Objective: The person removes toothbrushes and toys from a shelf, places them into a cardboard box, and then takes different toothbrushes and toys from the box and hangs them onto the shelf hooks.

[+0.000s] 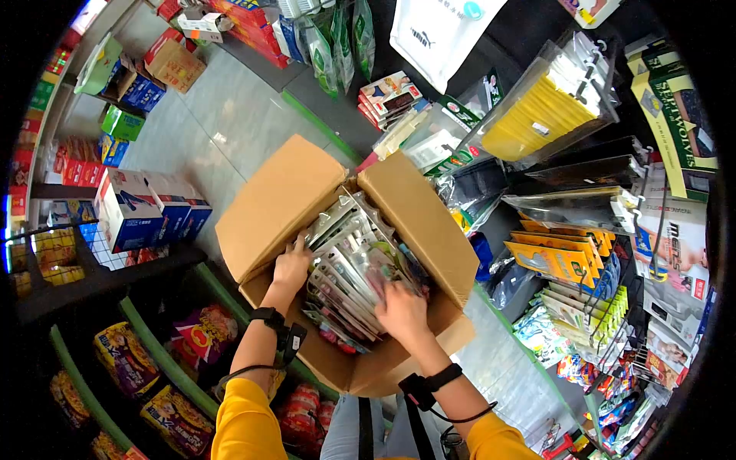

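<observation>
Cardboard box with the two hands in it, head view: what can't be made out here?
All in the head view:
- Right hand: fingers blurred; whether they grip a packet is unclear.
- Left hand: whether its fingers hold or only touch something is unclear.
- Plastic packets: print too small and broken by glare; lower ones covered by those on top.
- Cardboard box: inside bottom hidden by the packets.
- Jeans: cut off by the lower edge.
</observation>
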{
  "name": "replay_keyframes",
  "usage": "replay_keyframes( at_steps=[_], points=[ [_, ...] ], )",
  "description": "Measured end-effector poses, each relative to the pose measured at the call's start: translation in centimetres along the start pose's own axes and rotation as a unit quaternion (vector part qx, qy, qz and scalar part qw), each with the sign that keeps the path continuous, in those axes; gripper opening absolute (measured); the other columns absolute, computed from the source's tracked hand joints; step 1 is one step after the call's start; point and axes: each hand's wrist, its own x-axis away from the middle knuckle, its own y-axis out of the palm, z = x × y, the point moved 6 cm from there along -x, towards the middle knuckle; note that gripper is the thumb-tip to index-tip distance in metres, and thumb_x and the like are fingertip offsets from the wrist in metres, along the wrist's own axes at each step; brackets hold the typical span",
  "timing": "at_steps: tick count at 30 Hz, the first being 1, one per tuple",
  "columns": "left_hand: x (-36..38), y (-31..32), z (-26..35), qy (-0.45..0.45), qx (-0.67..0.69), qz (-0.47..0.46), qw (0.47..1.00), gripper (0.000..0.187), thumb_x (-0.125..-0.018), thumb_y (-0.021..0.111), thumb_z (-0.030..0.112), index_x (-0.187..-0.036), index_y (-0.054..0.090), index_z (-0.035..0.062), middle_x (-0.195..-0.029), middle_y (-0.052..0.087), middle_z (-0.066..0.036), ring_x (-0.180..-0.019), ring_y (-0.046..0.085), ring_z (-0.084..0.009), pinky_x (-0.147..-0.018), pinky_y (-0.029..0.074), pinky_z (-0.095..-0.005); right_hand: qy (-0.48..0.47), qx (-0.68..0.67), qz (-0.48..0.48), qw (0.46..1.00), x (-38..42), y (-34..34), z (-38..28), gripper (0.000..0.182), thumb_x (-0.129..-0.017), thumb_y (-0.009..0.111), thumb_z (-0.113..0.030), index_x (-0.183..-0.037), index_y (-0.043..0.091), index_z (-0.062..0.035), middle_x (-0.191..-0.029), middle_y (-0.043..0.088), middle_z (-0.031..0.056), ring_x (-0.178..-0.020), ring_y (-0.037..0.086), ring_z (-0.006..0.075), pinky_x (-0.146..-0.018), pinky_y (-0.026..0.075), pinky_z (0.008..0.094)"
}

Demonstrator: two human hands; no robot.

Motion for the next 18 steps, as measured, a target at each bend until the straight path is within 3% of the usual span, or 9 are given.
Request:
replay_keyframes(
  at_steps=[5,7,8,11,12,13,15,17,18],
  points=[
    [1.6,-0.1,1.3,0.008,-0.019,0.038,0.999,0.029,-0.069,0.058,0.002,-0.097,0.059,0.0064,-0.133,0.027,-0.015,-0.097,0.053,-0.0284,-0.066,0.053,-0.0329,0.066,0.039,0.048,0.996,0.0,-0.1,3.6,0.042,-0.070,0.064,-0.022,-0.100,0.046,0.0005,-0.098,0.050,0.0132,-0.083,0.056,0.0266,-0.059,0.051,0.0363],
    [2.0,-0.6,1.8,0.028,0.017,0.021,0.999,0.041,-0.068,0.057,0.001,-0.108,0.053,0.0088,-0.135,0.024,-0.013,-0.098,0.052,-0.0288,-0.065,0.053,-0.0321,0.054,0.055,0.096,0.992,0.5,-1.5,3.2,0.058,-0.070,0.065,-0.019,-0.117,0.039,0.0022,-0.108,0.044,0.0142,-0.101,0.045,0.0284,-0.083,0.040,0.0407],
    [2.8,-0.7,2.3,0.050,0.032,0.004,0.998,0.062,-0.069,0.062,0.010,-0.126,0.036,0.0131,-0.137,0.020,-0.014,-0.102,0.049,-0.0332,-0.071,0.051,-0.0361,0.040,0.050,0.096,0.993,0.6,-2.0,2.7,0.060,-0.070,0.064,-0.016,-0.120,0.036,0.0026,-0.112,0.043,0.0151,-0.104,0.042,0.0292,-0.087,0.035,0.0409],
    [6.2,-1.4,2.1,0.026,0.039,-0.039,0.998,0.084,-0.069,0.066,0.024,-0.136,0.016,0.0165,-0.139,0.015,-0.017,-0.109,0.042,-0.0390,-0.081,0.045,-0.0433,0.010,0.051,0.109,0.993,1.2,-2.5,1.7,0.062,-0.069,0.061,-0.010,-0.123,0.033,0.0031,-0.120,0.039,0.0166,-0.111,0.037,0.0302,-0.094,0.029,0.0413],
    [7.4,-0.4,1.6,-0.053,0.069,-0.172,0.981,0.096,-0.067,0.066,0.039,-0.138,0.005,0.0144,-0.140,0.012,-0.020,-0.115,0.035,-0.0419,-0.090,0.035,-0.0481,-0.007,0.058,0.119,0.991,1.4,-2.6,1.2,0.062,-0.069,0.060,-0.008,-0.124,0.033,0.0032,-0.124,0.036,0.0172,-0.114,0.035,0.0305,-0.097,0.026,0.0415],
    [8.6,1.2,1.1,-0.094,0.022,-0.231,0.968,0.095,-0.071,0.059,0.051,-0.137,0.004,0.0092,-0.139,0.013,-0.022,-0.115,0.034,-0.0449,-0.092,0.033,-0.0487,-0.011,0.055,0.122,0.991,1.6,-3.0,0.6,0.062,-0.069,0.060,-0.008,-0.124,0.033,0.0032,-0.124,0.036,0.0172,-0.114,0.035,0.0305,-0.097,0.026,0.0415],
    [11.0,2.9,1.9,-0.100,0.040,-0.327,0.939,0.088,-0.076,0.052,0.053,-0.136,0.010,0.0042,-0.138,0.015,-0.024,-0.118,0.031,-0.0424,-0.097,0.026,-0.0474,-0.083,0.000,0.151,0.985,2.4,-4.0,-1.2,0.057,-0.070,0.056,-0.005,-0.122,0.034,0.0037,-0.128,0.033,0.0175,-0.118,0.032,0.0312,-0.098,0.025,0.0416],
    [12.3,3.5,3.4,-0.086,0.021,-0.259,0.962,0.083,-0.078,0.046,0.054,-0.135,0.015,0.0024,-0.136,0.018,-0.026,-0.120,0.029,-0.0407,-0.099,0.022,-0.0471,-0.124,-0.020,0.168,0.978,2.9,-2.9,-2.2,0.048,-0.074,0.053,-0.005,-0.119,0.038,0.0034,-0.125,0.036,0.0172,-0.115,0.034,0.0308,-0.097,0.028,0.0414],
    [12.8,3.1,4.3,-0.095,0.074,-0.263,0.957,0.070,-0.081,0.047,0.044,-0.131,0.025,0.0012,-0.135,0.021,-0.026,-0.123,0.024,-0.0393,-0.100,0.019,-0.0449,-0.139,-0.057,0.136,0.979,3.3,-1.7,-2.8,0.042,-0.076,0.051,-0.005,-0.115,0.040,0.0030,-0.122,0.038,0.0171,-0.113,0.036,0.0309,-0.096,0.030,0.0409]
  ],
)
